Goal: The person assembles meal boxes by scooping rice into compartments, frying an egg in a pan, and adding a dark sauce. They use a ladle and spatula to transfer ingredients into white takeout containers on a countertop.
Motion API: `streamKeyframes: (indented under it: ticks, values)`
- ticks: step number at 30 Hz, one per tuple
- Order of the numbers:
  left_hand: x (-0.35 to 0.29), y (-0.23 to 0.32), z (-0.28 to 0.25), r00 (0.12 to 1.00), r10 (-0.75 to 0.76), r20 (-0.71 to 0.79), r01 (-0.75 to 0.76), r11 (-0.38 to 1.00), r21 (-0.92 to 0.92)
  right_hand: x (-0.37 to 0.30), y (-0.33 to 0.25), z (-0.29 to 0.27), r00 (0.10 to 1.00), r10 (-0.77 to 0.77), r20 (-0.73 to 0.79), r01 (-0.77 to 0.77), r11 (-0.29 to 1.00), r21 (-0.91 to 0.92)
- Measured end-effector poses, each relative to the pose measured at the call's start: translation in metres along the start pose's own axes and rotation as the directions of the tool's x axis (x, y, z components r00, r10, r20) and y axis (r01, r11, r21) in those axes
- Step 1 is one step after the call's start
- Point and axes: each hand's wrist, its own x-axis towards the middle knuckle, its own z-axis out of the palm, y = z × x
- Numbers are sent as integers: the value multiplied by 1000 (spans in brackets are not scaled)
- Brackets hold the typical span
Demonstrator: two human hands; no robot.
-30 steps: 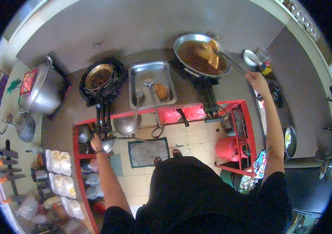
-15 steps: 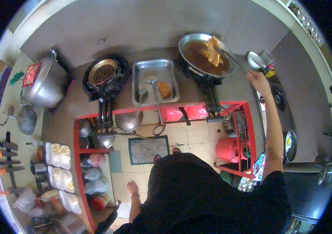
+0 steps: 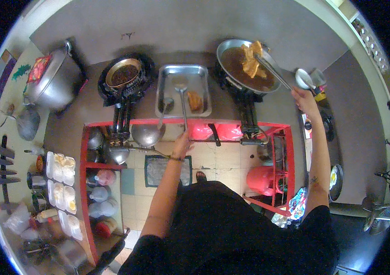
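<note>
Moderate, fairly even light; highlights on metal tray (image 3: 197,75), soft shadows low on wall (image 3: 181,32). Black clothing (image 3: 250,229) loses detail. Grainy, slightly soft throughout; fisheye bends straight edges, corners black, bluish glare along lower-left rim.

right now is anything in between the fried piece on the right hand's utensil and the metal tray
The wok's left rim and the dark burner beneath it lie between the fried piece and the metal tray; no loose thing shows there. In the tray, another fried piece lies on the side nearest the wok.
</note>
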Motion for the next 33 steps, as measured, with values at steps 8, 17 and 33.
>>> streamKeyframes:
  ticks: [8,17,33]
  values:
    - [28,29,-8,937,337,-89,-331,940,76,0,-5,7,994,-102,48,99,994,46]
    - [25,59,-68,922,377,-84,-374,926,42,-16,-63,92,941,-337,43,339,933,-122]
    - [-4,56,-74,950,310,-42,-311,950,-9,-30,-39,181,799,-470,375,587,474,-656]
